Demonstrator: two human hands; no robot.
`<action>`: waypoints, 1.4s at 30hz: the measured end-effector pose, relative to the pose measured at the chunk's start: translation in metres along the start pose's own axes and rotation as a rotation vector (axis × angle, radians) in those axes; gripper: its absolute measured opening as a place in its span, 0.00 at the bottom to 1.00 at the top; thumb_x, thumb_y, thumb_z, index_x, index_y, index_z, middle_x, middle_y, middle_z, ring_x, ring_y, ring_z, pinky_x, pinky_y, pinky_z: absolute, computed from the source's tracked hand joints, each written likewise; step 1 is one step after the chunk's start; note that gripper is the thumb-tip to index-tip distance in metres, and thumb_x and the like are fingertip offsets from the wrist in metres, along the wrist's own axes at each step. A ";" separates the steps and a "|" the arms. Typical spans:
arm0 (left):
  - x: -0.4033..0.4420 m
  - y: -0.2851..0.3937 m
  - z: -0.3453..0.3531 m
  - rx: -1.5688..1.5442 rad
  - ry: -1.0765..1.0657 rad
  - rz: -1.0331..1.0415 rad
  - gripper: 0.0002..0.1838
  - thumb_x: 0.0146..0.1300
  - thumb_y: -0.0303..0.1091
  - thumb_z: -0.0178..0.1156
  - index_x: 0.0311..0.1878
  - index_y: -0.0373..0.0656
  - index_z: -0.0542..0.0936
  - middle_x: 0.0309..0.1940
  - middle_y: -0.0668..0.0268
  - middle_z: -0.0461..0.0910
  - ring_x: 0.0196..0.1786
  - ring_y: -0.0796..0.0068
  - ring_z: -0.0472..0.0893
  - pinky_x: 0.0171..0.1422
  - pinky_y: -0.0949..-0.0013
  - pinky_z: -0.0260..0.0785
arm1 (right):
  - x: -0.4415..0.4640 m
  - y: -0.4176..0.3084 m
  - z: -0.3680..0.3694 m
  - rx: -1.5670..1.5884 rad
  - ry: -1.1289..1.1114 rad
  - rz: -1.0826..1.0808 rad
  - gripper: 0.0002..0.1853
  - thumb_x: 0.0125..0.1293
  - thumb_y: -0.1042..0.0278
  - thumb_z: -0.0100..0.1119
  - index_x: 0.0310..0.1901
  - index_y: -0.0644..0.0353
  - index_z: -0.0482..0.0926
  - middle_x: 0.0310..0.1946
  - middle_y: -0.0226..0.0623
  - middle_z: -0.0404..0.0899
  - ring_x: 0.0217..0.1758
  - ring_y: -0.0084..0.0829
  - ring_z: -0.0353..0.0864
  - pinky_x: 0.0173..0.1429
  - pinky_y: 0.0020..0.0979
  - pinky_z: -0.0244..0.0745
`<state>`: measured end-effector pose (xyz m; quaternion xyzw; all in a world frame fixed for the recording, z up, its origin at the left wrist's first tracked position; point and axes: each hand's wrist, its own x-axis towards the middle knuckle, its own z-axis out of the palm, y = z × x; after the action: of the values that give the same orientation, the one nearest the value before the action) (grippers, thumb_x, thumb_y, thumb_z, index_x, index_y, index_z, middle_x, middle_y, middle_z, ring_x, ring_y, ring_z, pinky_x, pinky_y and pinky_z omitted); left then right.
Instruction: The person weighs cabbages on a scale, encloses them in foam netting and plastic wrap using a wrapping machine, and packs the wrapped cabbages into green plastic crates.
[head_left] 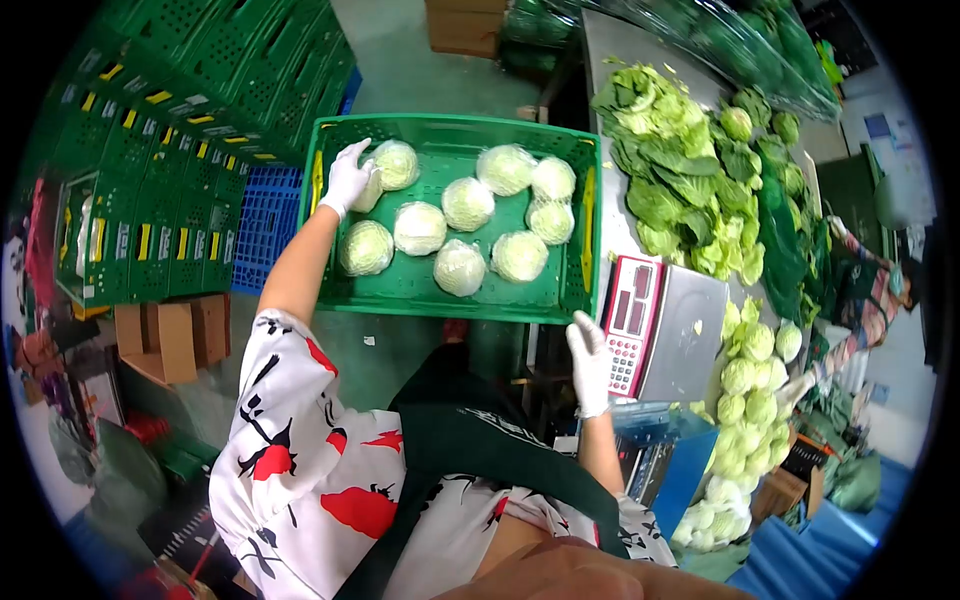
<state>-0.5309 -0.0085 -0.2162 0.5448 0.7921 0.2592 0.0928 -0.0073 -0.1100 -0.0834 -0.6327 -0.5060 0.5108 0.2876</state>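
Note:
A green plastic crate (450, 312) lies in front of me with several cabbages wrapped in clear film, among them one (460, 268) near its front wall. My left hand (347, 180), in a white glove, is inside the back left part, its fingers curved round a wrapped cabbage (368, 192) that it partly hides. Another wrapped cabbage (397, 164) sits right beside it. My right hand (590, 364), gloved too, is held open with nothing in it. It is just off the crate's front right corner, beside the scale (628, 325) with its red and white keypad.
Stacked green crates (215, 90) rise at the left, by a blue crate (262, 230) and a cardboard box (172, 338). Loose leaves (680, 170) cover the metal table at right. Unwrapped cabbages (745, 390) are piled beyond the scale, where another person's arm (800, 385) reaches in.

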 end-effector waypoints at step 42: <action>-0.339 -0.134 -0.434 -0.791 0.147 -0.624 0.15 0.69 0.38 0.62 0.31 0.34 0.78 0.19 0.66 0.78 0.17 0.81 0.76 0.20 0.74 0.68 | 0.096 -0.139 0.220 0.089 -0.644 0.373 0.23 0.72 0.43 0.57 0.25 0.49 0.69 0.12 0.19 0.59 0.10 0.17 0.51 0.16 0.25 0.40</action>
<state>-0.6946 -0.4885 0.0376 0.1858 0.7626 0.5369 0.3092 -0.2652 -0.0092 -0.0638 -0.5078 -0.4237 0.7488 0.0429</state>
